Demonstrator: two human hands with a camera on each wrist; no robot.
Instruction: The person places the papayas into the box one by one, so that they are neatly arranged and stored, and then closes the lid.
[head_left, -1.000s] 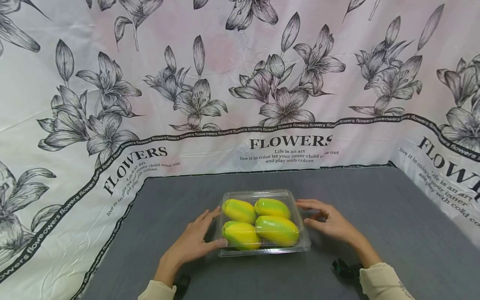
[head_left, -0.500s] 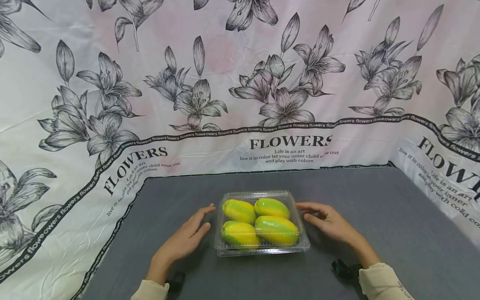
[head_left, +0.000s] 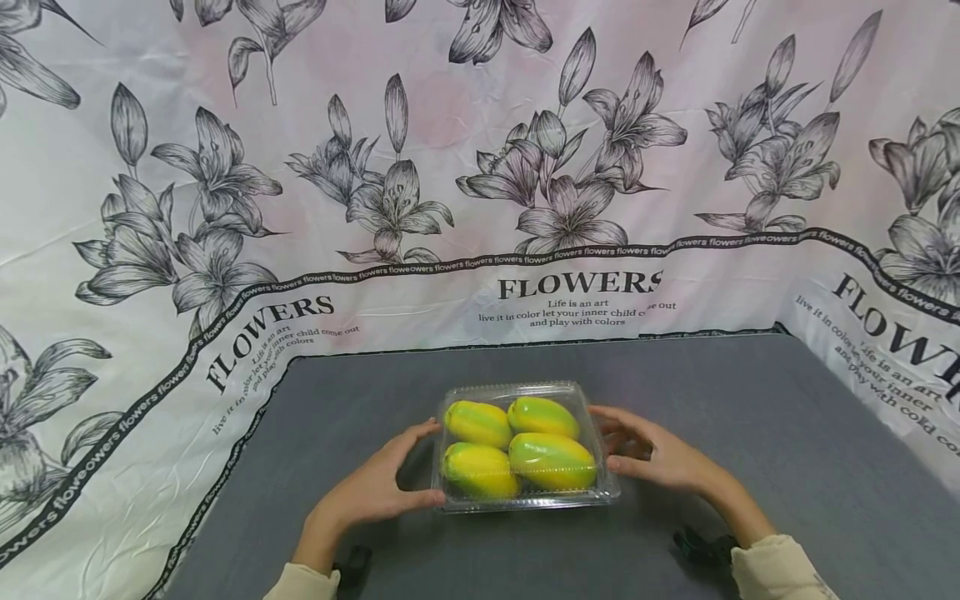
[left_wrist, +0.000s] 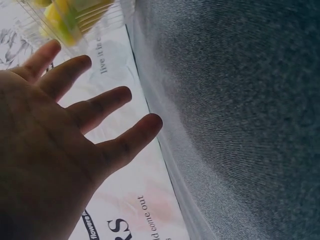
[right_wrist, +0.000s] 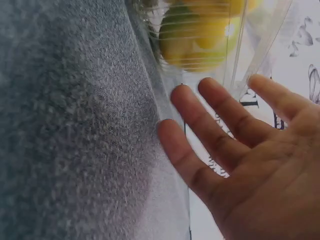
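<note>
A clear plastic clamshell box sits lidded on the grey table, holding several yellow-green, mango-like fruits. At its left side is my left hand, fingers spread, with the thumb tip right at the near left corner and the index fingertip by the far left edge. My right hand is along the right side, fingertips and thumb close to the wall. Both wrist views show the palms facing the box, the left fingers and right fingers extended and apart, with nothing gripped.
Grey cloth covers the table around the box. A white curtain printed with flowers and lettering rises behind and at both sides. Dark straps sit at the wrists, by the cream sleeves.
My left hand drew away from the box to the left, then came back to its left side with the thumb lower. The right hand stays beside the box, its fingers shifting slightly.
</note>
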